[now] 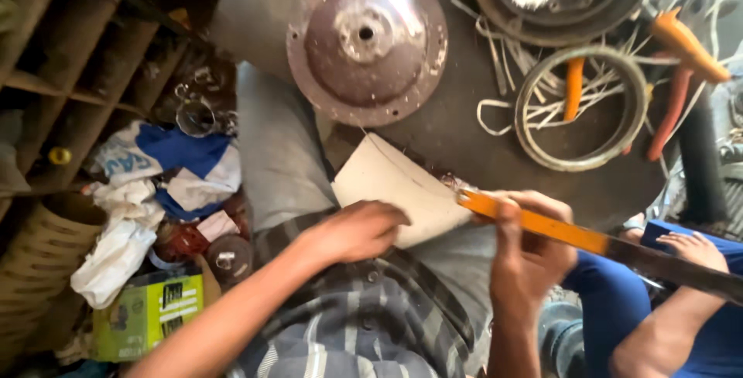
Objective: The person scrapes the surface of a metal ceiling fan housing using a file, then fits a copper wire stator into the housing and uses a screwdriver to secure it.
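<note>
My left hand [354, 230] lies palm down on the near edge of a white sheet of card [391, 181] resting on my lap, fingers curled onto it. My right hand [534, 242] grips a long orange ruler [542, 223] whose tip touches the sheet's right edge; the ruler runs off to the lower right and turns dark there. A round brownish metal cover [366, 37] with a centre hole lies on the dark floor just beyond the sheet.
A metal ring [580, 107] with white wires and orange-handled pliers [681, 45] lie at the upper right. Another person's arm in blue [665, 308] is at the lower right. Rags, a green box [147, 312] and wooden shelving [70, 53] fill the left.
</note>
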